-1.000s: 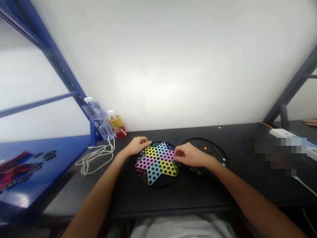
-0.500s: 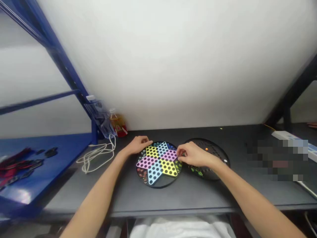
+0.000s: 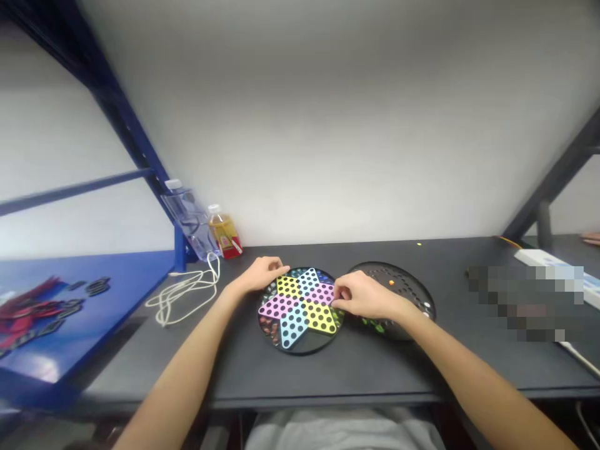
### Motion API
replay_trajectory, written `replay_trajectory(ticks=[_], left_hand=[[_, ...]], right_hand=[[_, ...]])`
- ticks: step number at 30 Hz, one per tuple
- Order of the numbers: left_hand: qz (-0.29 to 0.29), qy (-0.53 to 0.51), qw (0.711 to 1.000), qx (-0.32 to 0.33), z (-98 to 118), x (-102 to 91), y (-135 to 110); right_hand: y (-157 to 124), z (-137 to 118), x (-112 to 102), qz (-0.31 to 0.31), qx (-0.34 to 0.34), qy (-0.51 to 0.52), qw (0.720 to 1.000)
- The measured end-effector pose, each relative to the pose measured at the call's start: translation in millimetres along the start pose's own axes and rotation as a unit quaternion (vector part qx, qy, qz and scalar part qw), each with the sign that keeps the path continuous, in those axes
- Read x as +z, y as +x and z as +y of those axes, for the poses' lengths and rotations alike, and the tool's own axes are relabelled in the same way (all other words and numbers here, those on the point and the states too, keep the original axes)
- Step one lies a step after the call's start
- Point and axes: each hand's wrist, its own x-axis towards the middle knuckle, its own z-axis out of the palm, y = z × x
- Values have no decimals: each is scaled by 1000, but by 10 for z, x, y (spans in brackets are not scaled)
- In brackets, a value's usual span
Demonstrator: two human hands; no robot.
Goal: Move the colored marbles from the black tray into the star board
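A round Chinese checkers board [image 3: 300, 307] with a yellow, blue and pink star of holes lies on the dark table [image 3: 328, 369]. My left hand [image 3: 262, 275] rests on the board's far left rim, fingers curled over the edge. Over the board's right edge, my right hand [image 3: 360, 295] has its fingers pinched together; what they hold is too small to make out. A black round tray [image 3: 403, 284] with a few marbles, one of them orange, lies just right of the board, partly under my right wrist.
Two bottles [image 3: 224, 232] stand at the back left by a blue shelf post. A white cable [image 3: 180, 294] lies coiled left of the board. A blue surface [image 3: 51, 312] with red and black items is at far left. A white power strip [image 3: 553, 265] sits at right.
The view has shifted slightly. My right hand stays pinched at the board's right edge, nudged a little left and down. The left hand has not moved.
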Motion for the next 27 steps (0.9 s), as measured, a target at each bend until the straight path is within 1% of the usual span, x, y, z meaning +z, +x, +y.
replay_trajectory(ticks=[2, 7, 12, 17, 21, 27], left_hand=[[0, 1, 1000, 1, 2, -2, 2], [-4, -2, 1000, -6, -11, -3, 7], [-1, 0, 1000, 1, -20, -7, 6], [-2, 2, 1000, 2, -17, -10, 0], [-5, -2, 1000, -1, -29, -4, 4], [-5, -8, 1000, 0, -24, -7, 3]], right_hand=[[-9, -14, 12, -10, 19, -25, 999], [-19, -3, 0, -8, 58, -81, 995], [-25, -1, -15, -12, 62, -116, 991], [-21, -24, -20, 9, 68, -106, 992], [9, 28, -26, 34, 83, -108, 990], [17, 122, -26, 20, 88, -95, 991]])
